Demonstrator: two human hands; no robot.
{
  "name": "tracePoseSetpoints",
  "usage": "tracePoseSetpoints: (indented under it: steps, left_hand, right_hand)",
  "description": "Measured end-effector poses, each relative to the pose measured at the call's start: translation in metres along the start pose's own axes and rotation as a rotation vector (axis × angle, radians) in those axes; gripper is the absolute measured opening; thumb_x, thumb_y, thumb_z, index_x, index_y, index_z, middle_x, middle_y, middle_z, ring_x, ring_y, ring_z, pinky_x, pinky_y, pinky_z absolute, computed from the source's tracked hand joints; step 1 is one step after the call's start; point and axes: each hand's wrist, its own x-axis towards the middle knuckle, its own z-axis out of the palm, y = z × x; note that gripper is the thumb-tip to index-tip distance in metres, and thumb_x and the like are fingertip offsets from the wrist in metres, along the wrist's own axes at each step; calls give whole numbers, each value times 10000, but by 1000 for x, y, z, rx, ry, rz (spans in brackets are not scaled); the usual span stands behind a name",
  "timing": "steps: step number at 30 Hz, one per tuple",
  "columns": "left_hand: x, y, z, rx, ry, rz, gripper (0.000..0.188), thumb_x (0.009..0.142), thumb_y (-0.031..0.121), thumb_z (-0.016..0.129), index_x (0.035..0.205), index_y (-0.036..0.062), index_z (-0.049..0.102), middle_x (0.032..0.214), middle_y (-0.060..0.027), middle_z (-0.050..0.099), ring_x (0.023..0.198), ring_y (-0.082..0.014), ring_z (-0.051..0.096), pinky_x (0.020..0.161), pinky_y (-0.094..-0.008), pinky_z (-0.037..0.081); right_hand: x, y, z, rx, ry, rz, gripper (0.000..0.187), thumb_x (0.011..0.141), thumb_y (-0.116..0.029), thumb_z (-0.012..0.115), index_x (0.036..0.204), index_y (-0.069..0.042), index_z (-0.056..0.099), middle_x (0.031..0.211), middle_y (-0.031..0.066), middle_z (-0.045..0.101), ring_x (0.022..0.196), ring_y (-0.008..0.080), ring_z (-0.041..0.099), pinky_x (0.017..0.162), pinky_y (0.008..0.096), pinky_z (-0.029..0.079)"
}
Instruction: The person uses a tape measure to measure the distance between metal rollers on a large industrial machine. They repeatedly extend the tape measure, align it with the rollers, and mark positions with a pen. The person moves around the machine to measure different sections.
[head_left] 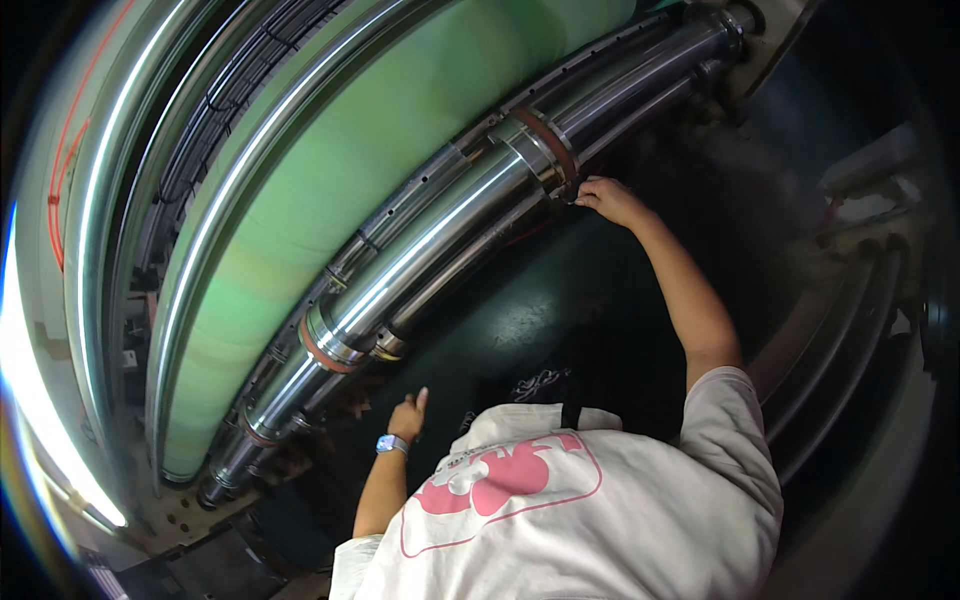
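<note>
A long polished metal roller (440, 235) runs slantwise across the machine, from low on the left to high on the right. Round it sit two metal collars with red-brown bands, a right band (550, 140) and a left band (322, 350). My right hand (608, 200) reaches out to the lower end of the right band, its fingers pinched at a small dark part there. What exactly lies between the fingertips is hidden. Lower down, my left hand (408, 416) hangs apart from the roller, one digit stretched out and nothing visible in it. A watch (391, 443) is on that wrist.
Behind the roller lies a wide green cylinder (340, 180), with a perforated dark rail (425, 178) between them. Thinner bars and black cables run farther left, near a bright light tube (60, 440). Dark curved pipes (835, 340) stand at the right.
</note>
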Motion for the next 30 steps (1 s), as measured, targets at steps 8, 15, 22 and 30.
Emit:
tracePoseSetpoints:
  steps: [8, 15, 22, 30]
  left_hand:
    - [-13, 13, 15, 75, -183, -42, 732, 840, 595, 221, 1075, -43, 492, 1016, -304, 524, 1014, -407, 484, 873, -431, 381]
    - [-6, 46, 16, 126, -292, -3, 692, 850, 578, 230, 1069, -25, 487, 998, -309, 525, 996, -416, 489, 858, -448, 385]
    - [0, 64, 5, 171, -318, 48, 693, 848, 584, 235, 1054, -26, 491, 974, -306, 533, 979, -415, 496, 845, -450, 391]
    - [17, 44, 4, 156, -367, -29, 697, 829, 601, 286, 1069, -12, 514, 1059, -273, 518, 1040, -398, 466, 877, -414, 375]
  right_hand:
    - [22, 6, -13, -132, -209, 68, 234, 766, -272, 582, 766, -39, 599, 833, 144, 574, 849, 309, 536, 731, 396, 404]
    - [31, 7, -25, -537, 151, -189, 418, 616, -407, 664, 887, -94, 607, 908, 93, 583, 964, 256, 505, 909, 371, 276]
    - [38, 14, -23, -535, 232, -258, 505, 563, -420, 689, 919, -81, 572, 915, 82, 564, 1016, 259, 478, 934, 425, 239]
    - [38, 14, -25, -498, 112, -171, 532, 558, -412, 699, 953, -83, 559, 932, 82, 552, 1038, 258, 465, 953, 437, 219]
